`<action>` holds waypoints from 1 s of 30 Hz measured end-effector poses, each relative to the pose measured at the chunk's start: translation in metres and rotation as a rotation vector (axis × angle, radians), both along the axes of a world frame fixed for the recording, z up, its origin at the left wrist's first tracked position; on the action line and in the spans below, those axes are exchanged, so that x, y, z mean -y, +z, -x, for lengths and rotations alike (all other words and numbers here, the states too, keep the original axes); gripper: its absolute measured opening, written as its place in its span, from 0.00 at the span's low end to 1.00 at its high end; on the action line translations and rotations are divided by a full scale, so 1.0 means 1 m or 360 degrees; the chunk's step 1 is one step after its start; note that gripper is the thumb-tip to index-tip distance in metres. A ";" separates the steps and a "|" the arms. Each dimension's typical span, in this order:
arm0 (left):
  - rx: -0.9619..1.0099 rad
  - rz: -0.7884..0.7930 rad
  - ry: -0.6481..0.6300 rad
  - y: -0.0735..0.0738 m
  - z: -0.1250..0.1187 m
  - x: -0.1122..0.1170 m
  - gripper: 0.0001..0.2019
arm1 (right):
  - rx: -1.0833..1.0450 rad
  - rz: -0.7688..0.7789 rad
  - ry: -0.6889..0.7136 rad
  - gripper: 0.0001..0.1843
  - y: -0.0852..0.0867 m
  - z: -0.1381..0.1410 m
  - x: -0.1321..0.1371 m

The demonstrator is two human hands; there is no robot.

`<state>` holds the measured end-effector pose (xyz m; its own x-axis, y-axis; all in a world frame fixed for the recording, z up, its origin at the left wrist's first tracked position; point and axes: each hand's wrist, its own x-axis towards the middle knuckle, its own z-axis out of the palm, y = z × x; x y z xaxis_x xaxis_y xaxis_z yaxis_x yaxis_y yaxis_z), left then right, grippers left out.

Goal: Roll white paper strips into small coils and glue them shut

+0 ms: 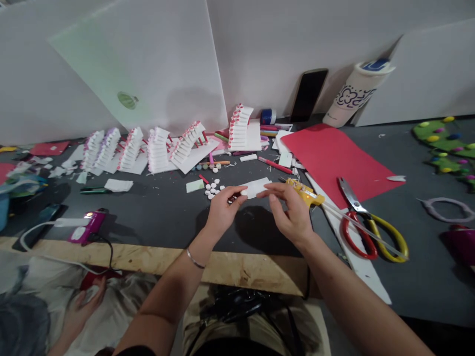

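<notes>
My left hand [223, 210] pinches the left end of a small white paper piece [257, 188] between thumb and fingers, just above the dark tabletop. My right hand [291, 212] is at the paper's other end, its fingers stretched out over the edge and its thumb apart. Beside my left hand lies a cluster of small white round pieces [213, 189], with a pale green card [195, 186] to their left. A yellow glue gun [308, 194] lies just past my right hand, partly hidden by it.
Several stepped white paper models [159, 151] with red or purple tips line the back. Red paper [341, 158], large scissors [358, 212], a leaning phone [308, 95] and a tumbler [358, 91] are at right. A purple power adapter [88, 226] and another person's hand [86, 300] appear at left.
</notes>
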<state>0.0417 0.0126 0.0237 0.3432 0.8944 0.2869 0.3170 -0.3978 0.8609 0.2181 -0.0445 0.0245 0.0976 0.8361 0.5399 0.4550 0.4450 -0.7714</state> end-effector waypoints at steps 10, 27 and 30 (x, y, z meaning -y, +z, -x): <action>0.0527 0.0540 0.0034 -0.009 -0.004 -0.002 0.13 | -0.0125 0.0148 0.0135 0.16 -0.005 0.006 0.003; 0.0572 0.0559 -0.0097 -0.014 -0.007 0.002 0.18 | -0.0239 0.0193 -0.0001 0.10 -0.005 0.006 0.004; 0.0546 0.0592 -0.0168 -0.013 -0.008 0.003 0.18 | -0.0455 0.0314 -0.0096 0.11 -0.005 0.008 0.002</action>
<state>0.0497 0.0099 0.0106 0.3792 0.9228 0.0677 -0.0336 -0.0593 0.9977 0.2105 -0.0466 0.0191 0.2736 0.9097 0.3125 0.2293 0.2538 -0.9397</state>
